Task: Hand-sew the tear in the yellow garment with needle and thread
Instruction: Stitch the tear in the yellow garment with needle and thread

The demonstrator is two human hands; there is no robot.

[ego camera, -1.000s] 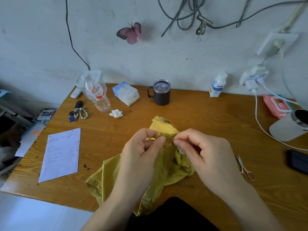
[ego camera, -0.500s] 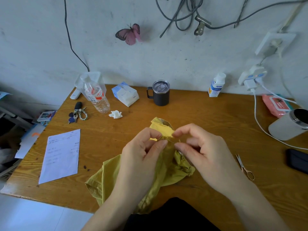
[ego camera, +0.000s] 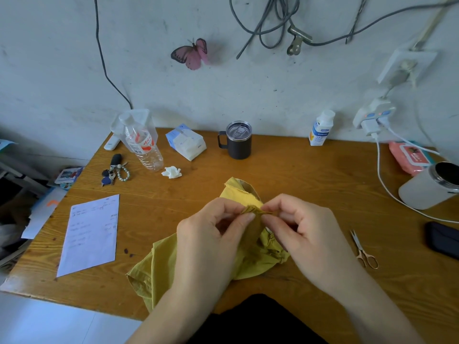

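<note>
**Yellow cloth gathered between two hands**

Yellow garment (ego camera: 238, 196) lies crumpled on the wooden worktop (ego camera: 298, 175), at the near edge in front of the person, with one end lifted off the wood. The left hand (ego camera: 211, 234) pinches a pleated fold of it between thumb and forefinger, the fingers (ego camera: 249, 217) curled in. The right hand (ego camera: 305, 232) meets it from the other side, fingertips pressed together on the same gathered fold, so both hands touch the cloth at one spot. Whether the right hand also holds a needle cannot be told.

Small scissors (ego camera: 363, 252) lie just right of the right hand. A sheet of paper (ego camera: 92, 234) lies to the left. Further back stand a dark mug (ego camera: 238, 142) and a clear plastic bottle (ego camera: 142, 145), with a bunch of keys (ego camera: 114, 171) beside it.
</note>
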